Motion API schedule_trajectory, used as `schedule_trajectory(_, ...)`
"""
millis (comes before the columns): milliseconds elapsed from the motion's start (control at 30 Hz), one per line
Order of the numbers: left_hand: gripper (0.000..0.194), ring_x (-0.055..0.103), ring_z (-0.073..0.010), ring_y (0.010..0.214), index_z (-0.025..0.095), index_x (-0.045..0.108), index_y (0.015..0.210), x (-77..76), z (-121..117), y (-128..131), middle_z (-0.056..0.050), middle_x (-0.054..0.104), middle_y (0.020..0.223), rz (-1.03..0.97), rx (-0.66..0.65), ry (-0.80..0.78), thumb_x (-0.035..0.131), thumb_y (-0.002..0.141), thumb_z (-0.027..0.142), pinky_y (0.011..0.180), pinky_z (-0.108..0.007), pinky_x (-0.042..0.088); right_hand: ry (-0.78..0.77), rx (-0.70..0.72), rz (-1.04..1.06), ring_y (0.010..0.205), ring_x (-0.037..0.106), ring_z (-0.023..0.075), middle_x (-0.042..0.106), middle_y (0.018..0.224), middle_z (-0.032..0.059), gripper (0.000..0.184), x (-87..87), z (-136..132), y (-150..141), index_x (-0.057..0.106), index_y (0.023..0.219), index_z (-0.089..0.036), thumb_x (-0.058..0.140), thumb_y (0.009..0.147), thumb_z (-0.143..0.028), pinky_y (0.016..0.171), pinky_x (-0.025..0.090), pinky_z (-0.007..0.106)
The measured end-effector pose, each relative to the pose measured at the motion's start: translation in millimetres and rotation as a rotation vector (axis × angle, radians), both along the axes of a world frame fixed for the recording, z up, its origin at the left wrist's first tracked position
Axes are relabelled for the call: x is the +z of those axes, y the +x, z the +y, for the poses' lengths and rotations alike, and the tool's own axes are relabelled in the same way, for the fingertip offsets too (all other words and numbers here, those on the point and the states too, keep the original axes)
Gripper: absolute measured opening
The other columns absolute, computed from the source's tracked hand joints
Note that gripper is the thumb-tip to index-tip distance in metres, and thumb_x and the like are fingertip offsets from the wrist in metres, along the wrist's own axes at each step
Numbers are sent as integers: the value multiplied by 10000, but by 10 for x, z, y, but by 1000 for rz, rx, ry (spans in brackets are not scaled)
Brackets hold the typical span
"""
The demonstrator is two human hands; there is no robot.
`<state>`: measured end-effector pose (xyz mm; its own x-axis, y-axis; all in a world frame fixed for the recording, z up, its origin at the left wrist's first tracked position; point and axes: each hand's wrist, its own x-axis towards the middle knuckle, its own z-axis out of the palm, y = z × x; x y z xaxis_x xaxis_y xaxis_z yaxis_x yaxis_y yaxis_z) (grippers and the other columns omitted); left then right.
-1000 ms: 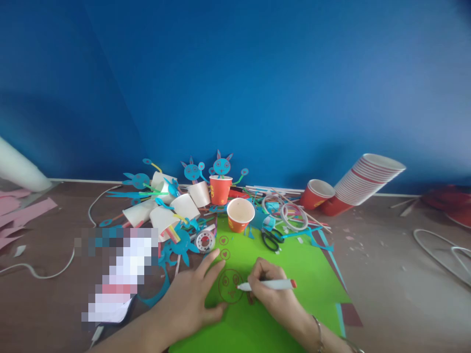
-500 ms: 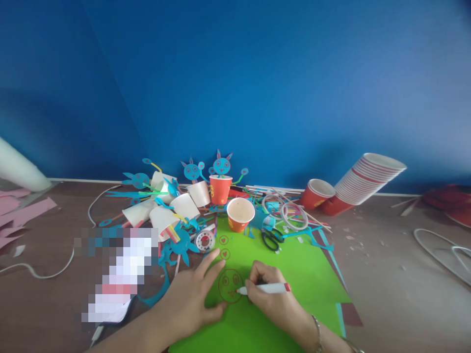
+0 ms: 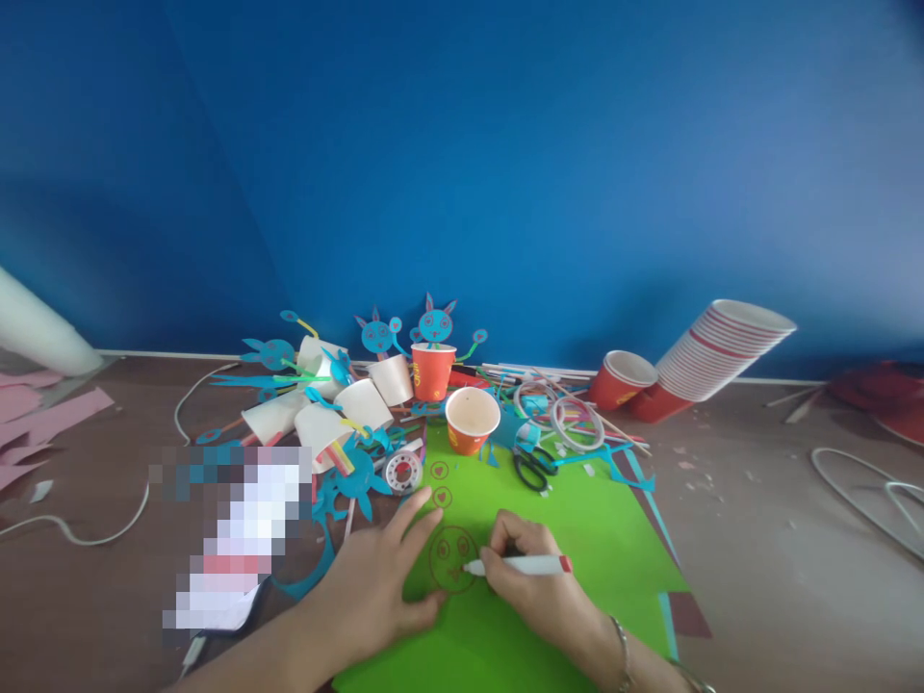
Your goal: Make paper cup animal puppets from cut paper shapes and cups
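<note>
My right hand [image 3: 530, 573] is closed around a white marker [image 3: 530, 565] with a red end. The marker's tip touches a round face [image 3: 452, 582] drawn in red on green paper [image 3: 570, 635]. That face has two eyes and a small mouth. My left hand [image 3: 390, 568] lies with fingers spread on the paper's left part, beside the drawing. Two small circles with hearts [image 3: 440, 498] are drawn above the face. Black-handled scissors [image 3: 532, 470] rest on the paper's upper part, and a red paper cup [image 3: 472, 421] stands at its far edge.
White cups [image 3: 321, 428] lie among blue cut-outs at the left. A cup with a blue rabbit figure [image 3: 434, 371] stands near the blue wall. Tape rolls [image 3: 577, 424] and straws lie right of centre. A tilted cup stack [image 3: 722, 351] is farther right; a phone [image 3: 238, 549] lies left.
Hardly anything differs. The marker tip stays at the face's mouth with a very slight shift, and my left hand keeps its place on the paper.
</note>
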<state>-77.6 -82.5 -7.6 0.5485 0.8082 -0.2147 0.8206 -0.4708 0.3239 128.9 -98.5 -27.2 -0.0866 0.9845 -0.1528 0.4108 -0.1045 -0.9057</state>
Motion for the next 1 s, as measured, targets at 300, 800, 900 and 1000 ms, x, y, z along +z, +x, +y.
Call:
schedule_trajectory(300, 634, 682, -286, 953, 229, 424, 1360, -28, -8, 4, -94, 275, 1544, -12, 1, 31, 587, 766, 379, 829, -422, 546, 20, 55, -6, 477, 392, 89, 445, 503, -63, 184, 9, -12, -69, 435, 569, -212, 553, 708, -187, 436, 280, 198)
schedule_trajectory(800, 645, 676, -270, 980, 270, 423, 1365, -78, -8, -12, -65, 273, 1548, -10, 16, 8, 590, 747, 349, 851, -392, 536, -36, 15, 114, 462, 383, 81, 440, 485, -74, 185, -17, 26, -76, 434, 570, -211, 577, 685, -233, 430, 282, 193)
schedule_trajectory(900, 658, 673, -281, 992, 276, 431, 1369, -58, 10, -4, -55, 288, 1542, 4, 32, -3, 592, 736, 360, 870, -408, 530, -109, -12, 294, 398, 395, 81, 475, 449, -76, 218, -44, 71, -44, 437, 611, -220, 584, 717, -343, 401, 284, 195)
schedule_trajectory(1000, 649, 663, -303, 1010, 252, 464, 1354, -25, 30, 11, -62, 311, 1531, 4, 39, -4, 591, 729, 368, 883, -446, 521, -133, -89, 417, 354, 363, 75, 458, 412, -81, 309, -32, 122, -19, 426, 606, -223, 592, 721, -457, 381, 247, 194)
